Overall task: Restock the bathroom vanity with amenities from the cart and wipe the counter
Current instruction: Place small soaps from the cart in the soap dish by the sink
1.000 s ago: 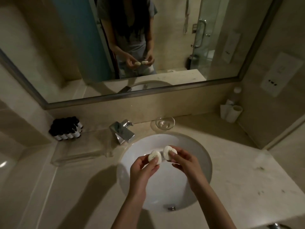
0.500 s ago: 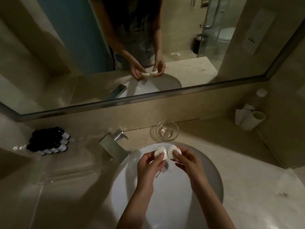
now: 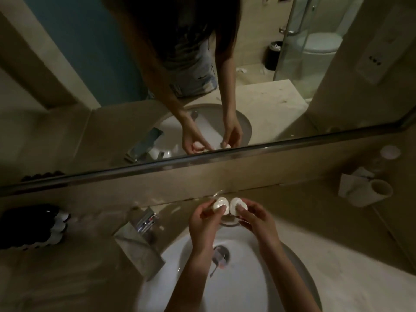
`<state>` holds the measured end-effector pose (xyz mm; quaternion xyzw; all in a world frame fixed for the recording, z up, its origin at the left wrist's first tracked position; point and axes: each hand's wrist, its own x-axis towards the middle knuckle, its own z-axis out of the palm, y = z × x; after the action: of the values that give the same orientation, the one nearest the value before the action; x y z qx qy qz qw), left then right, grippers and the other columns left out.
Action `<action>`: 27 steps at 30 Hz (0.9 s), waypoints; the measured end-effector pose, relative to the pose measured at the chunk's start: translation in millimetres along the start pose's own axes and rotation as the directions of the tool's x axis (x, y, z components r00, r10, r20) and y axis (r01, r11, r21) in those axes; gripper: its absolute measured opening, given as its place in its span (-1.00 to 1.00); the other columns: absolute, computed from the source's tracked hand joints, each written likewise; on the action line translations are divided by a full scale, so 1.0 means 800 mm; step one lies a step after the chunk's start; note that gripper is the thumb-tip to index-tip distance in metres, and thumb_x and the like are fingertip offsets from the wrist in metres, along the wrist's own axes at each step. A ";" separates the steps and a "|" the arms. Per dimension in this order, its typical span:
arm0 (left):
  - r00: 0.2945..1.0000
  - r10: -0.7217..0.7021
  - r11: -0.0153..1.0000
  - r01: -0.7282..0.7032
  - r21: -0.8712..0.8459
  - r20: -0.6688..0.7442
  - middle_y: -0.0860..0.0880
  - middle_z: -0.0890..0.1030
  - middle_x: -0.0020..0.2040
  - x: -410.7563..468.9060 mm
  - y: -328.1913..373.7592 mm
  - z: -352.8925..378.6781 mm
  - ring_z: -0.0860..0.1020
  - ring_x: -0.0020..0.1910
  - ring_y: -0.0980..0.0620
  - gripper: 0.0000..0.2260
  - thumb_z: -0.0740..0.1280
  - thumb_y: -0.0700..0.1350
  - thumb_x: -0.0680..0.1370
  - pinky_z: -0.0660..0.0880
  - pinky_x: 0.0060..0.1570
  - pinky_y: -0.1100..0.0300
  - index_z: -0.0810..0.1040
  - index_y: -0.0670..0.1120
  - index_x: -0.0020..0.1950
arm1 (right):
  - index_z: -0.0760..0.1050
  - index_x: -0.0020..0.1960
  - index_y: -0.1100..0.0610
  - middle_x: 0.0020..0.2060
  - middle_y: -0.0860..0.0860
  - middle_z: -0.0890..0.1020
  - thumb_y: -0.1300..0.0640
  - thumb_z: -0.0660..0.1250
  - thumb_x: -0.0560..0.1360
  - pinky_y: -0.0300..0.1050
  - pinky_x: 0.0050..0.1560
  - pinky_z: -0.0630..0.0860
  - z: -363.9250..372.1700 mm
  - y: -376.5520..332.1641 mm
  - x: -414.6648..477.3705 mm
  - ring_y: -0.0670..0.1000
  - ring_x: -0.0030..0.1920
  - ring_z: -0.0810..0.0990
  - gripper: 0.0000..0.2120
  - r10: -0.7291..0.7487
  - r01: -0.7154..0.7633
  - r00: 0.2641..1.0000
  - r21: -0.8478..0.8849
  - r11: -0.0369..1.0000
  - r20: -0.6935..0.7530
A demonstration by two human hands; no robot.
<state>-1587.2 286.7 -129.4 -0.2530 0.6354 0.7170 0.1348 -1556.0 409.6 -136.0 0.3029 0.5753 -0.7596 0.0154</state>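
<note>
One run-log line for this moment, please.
left hand: holds left soap | right hand: holds right soap | position: both above glass dish behind sink | soaps: side by side, not yet set down

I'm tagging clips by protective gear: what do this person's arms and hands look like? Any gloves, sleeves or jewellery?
The left hand and right hand are bare, with no gloves. Both forearms are uncovered to the frame edge, with no sleeve, cuff, watch or bracelet showing. The light is too dim to tell about rings. The mirror also shows the arms bare, below a greyish top.
</note>
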 end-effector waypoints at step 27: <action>0.901 0.393 0.871 -0.300 0.390 -0.184 0.04 0.64 -0.14 0.063 -0.048 0.028 0.58 -0.13 0.10 -0.84 0.54 -0.13 0.38 0.47 -0.17 0.36 0.62 -0.03 -0.10 | 0.54 -0.12 -0.15 -0.20 -0.13 0.67 0.12 0.45 0.44 -0.16 -0.16 0.55 -0.005 0.018 0.077 -0.12 -0.17 0.64 -0.82 -0.240 0.189 0.969 -0.436 0.880 -0.065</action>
<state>-1614.2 307.9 -187.2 -0.1965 0.8005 0.5650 -0.0373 -1598.7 428.3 -178.5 0.2706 0.7572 -0.5933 -0.0368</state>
